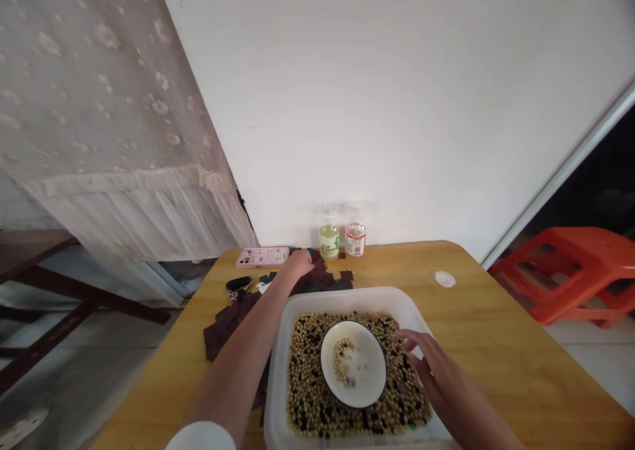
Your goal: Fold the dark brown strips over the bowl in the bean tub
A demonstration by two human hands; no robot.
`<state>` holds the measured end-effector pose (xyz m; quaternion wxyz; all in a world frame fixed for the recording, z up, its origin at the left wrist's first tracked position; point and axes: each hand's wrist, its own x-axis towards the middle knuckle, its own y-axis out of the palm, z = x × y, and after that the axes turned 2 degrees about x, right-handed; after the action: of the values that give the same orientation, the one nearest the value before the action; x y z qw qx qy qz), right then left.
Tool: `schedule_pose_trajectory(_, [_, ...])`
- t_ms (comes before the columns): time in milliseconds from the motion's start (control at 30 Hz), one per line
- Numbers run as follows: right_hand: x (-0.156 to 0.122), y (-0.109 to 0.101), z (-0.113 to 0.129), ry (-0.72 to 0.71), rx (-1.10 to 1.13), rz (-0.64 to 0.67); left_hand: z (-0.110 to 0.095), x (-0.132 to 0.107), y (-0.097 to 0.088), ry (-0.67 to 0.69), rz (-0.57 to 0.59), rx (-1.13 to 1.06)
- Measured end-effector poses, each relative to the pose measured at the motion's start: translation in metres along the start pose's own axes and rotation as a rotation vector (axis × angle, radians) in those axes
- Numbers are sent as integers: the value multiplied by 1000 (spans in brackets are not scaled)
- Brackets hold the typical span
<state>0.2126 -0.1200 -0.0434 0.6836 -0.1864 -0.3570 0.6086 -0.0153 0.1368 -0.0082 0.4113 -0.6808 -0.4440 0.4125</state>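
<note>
A white plastic tub [274, 397] holds many small round yellow and black pieces, like beans or beads. On them rests a white bowl [370, 370] with a dark rim and a few pale round pieces inside. My right hand [429, 357] hovers over the tub's right side, thumb and fingers apart, holding nothing I can see. Beyond the tub, my left hand [300, 263] is closed among dark red and green flat pieces [322, 279]. Whatever its fingers hold is hidden. More dark flat pieces lie under my left forearm.
Against the wall stand a bottle with yellowish liquid [329, 238] and a clear jar with a red label [355, 239]. A pink phone [262, 257], keys with a black fob [239, 283] and a white lid [445, 278] lie on the wooden table [476, 331]. An orange stool [580, 271] stands right.
</note>
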Motion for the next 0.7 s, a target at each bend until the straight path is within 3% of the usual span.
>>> schedule_pose_trajectory(400, [-1,0,2,25,42,14,6,10,0,5,121,-65])
schedule_pose_trajectory(567, [0,-3,5,9,77,5,12,-7,-12,-42,48,-190])
schedule_pose_trajectory(700, [0,-3,1,-14,140,-44,20,-37,-18,-78,11,-349])
